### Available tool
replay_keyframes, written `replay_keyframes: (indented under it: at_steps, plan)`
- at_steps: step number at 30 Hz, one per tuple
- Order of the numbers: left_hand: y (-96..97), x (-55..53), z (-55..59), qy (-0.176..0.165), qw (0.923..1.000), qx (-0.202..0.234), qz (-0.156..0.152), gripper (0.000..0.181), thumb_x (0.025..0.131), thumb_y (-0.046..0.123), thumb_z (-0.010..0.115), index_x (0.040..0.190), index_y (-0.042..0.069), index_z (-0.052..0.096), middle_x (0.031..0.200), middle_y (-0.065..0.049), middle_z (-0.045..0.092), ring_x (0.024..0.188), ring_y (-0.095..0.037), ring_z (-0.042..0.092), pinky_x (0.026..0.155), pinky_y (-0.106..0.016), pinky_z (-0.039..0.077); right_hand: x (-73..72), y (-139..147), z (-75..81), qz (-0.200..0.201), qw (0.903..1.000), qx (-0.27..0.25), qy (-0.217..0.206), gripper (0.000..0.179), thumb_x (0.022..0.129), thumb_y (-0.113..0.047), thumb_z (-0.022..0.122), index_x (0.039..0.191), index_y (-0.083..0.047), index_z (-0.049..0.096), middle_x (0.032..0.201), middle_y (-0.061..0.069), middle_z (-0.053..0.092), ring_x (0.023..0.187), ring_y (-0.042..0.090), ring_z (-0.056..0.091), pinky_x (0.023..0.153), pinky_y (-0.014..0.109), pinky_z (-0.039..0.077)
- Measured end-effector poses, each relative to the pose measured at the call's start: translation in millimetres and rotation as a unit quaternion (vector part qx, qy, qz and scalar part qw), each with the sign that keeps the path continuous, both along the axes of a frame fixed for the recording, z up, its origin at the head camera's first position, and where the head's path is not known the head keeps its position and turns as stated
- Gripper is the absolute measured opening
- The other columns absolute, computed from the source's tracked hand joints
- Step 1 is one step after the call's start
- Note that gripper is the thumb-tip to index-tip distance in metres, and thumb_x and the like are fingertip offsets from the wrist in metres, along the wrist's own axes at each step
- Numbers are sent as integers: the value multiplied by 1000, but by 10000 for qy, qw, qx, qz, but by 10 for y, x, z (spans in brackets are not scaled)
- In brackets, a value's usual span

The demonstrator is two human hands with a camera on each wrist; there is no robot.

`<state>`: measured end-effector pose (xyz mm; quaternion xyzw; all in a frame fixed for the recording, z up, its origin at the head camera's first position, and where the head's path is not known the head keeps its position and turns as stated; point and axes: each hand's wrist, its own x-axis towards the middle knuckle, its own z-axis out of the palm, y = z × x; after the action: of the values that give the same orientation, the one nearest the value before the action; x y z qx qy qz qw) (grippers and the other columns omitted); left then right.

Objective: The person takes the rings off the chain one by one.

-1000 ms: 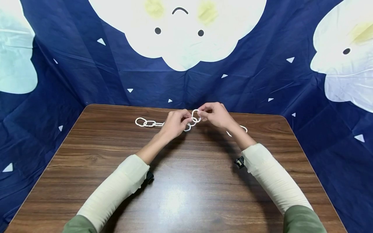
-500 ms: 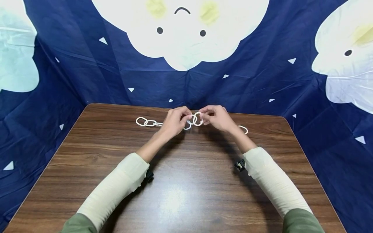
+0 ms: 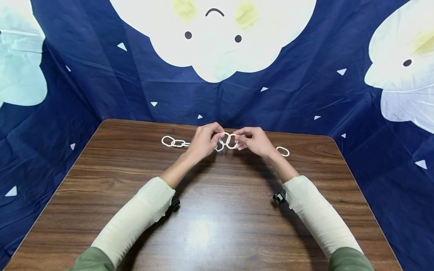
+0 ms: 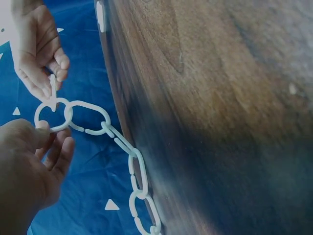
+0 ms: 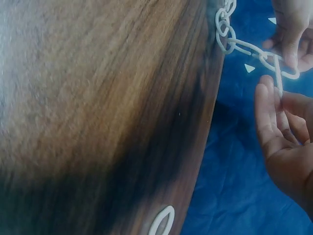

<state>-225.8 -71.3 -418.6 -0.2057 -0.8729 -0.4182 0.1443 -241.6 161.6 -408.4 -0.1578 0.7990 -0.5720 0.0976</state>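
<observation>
A white plastic chain (image 4: 143,171) runs from my left hand (image 3: 205,137) back along the tabletop. Thumb and fingers of that hand pinch the chain's end link (image 4: 59,129). My right hand (image 3: 254,141) pinches another white link (image 3: 232,148) between thumb and fingertips, and this one passes through the end link. Seen from the left wrist, the right-hand link stands edge-on, pointing down from the right hand (image 4: 39,54). Both hands are close together near the table's far edge, and the left hand hides part of the chain in the head view.
A single loose white link (image 3: 283,155) lies on the wooden table (image 3: 217,180) to the right of my right hand. Behind the far edge hangs a dark blue cloth (image 3: 183,94) with cloud prints, which also covers both sides.
My right hand has lowered slightly and turned its link, which now lies beside the left-hand link. The loose link, partly behind the right forearm before, shows whole.
</observation>
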Motion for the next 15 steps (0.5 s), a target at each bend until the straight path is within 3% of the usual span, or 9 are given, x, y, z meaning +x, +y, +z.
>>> replay_keyframes:
  at_steps: [5, 9, 15]
  plan:
    - [4, 7, -6, -28, 10000, -10, -11, 4, 107, 9, 77, 104, 5, 77, 101, -10, 83, 89, -24, 73, 86, -41, 60, 9, 1, -28, -103, 9975, -536, -438, 28, 107, 8, 67, 132, 21, 69, 103, 28, 78, 73, 15, 78, 72, 30, 69]
    - [11, 15, -1, 4, 10000, 7, -3, 5, 107, 9, 77, 103, 5, 77, 101, -11, 83, 90, -25, 73, 86, -41, 60, 21, 5, -24, -144, 9960, -659, -587, 31, 107, 8, 67, 134, 23, 66, 103, 26, 79, 73, 12, 77, 72, 29, 69]
    - [27, 14, -4, 75, 10000, 5, -35, 6, 107, 8, 76, 102, 5, 76, 103, -12, 83, 93, -25, 74, 88, -42, 61, 16, 19, -59, -129, 9956, -619, -689, 30, 107, 8, 66, 135, 21, 68, 110, 39, 76, 71, 11, 78, 72, 27, 69]
